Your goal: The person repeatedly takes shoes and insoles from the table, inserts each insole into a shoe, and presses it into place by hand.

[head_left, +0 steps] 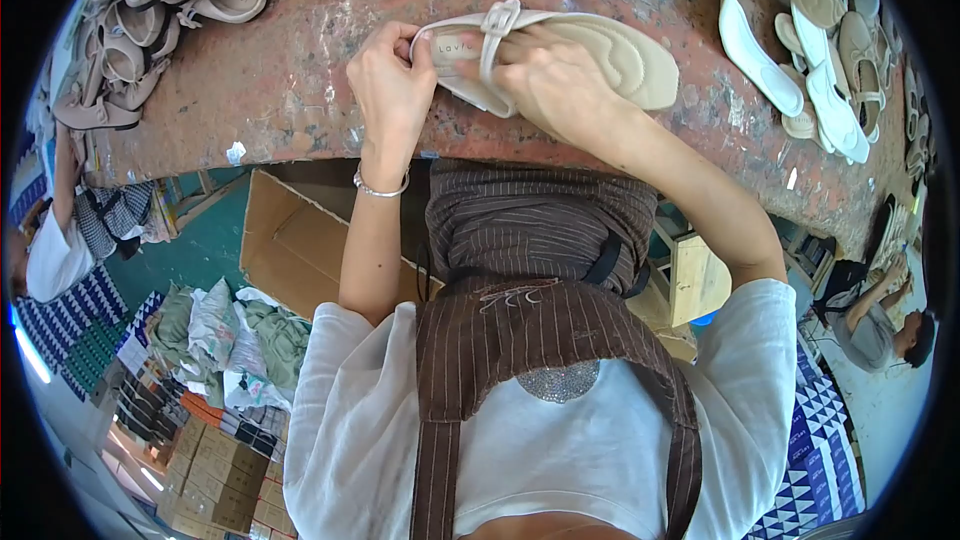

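Note:
A beige strapped shoe (640,68) lies on the worn bench top, its heel end to the left and its squared toe end to the right. Inside it shows a padded insole (590,45) with curved stitching. A strap with a knotted or buckled piece (500,18) crosses the middle. My left hand (390,75) pinches the heel rim between thumb and fingers. My right hand (555,78) lies over the middle of the shoe, its fingers bent in beside the strap and pressed to the inside; the fingertips are partly hidden.
Finished-looking beige shoes (140,30) are piled at the bench's left. White soles and strapped shoes (830,60) crowd its right side. Below the bench edge stands an open cardboard box (290,230). Other people (885,325) work at both sides.

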`<state>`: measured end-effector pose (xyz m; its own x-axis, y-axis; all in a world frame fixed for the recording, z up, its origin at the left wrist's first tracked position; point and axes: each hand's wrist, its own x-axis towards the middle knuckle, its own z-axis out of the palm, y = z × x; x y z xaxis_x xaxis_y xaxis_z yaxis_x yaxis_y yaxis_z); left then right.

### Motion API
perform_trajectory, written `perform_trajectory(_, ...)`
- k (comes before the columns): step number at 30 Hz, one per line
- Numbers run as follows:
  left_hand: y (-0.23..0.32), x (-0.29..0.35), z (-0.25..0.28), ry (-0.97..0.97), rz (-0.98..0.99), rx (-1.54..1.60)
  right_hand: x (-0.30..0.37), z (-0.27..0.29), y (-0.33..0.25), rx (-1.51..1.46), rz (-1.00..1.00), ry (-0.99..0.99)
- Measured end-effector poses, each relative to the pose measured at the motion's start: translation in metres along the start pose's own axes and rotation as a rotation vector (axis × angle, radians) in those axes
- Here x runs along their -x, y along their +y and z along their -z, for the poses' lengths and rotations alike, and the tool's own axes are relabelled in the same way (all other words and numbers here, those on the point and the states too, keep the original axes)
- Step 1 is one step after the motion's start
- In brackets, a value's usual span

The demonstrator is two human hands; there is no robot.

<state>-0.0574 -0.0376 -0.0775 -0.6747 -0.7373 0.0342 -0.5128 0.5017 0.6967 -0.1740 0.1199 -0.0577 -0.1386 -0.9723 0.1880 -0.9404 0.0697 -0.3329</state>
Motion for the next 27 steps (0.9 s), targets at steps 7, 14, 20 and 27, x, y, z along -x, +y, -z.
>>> perform_trajectory(7, 0.017, 0.006, 0.004, 0.02, -0.066, -0.026, 0.023, 0.011, 0.001, 0.185, -0.041, 0.117)
perform_trajectory(14, 0.06, 0.086, -0.008, -0.338, -0.176, -0.249, 0.02, 0.057, 0.06, 0.125, -0.654, 0.599)
perform_trajectory(20, 0.086, 0.118, -0.032, -0.155, -0.597, -0.099, 0.06, 0.057, 0.014, -0.234, -0.334, 0.49)
perform_trajectory(27, 0.067, 0.119, -0.061, -0.437, -0.593, -0.361, 0.048, 0.015, -0.022, 0.155, -0.526, 0.189)
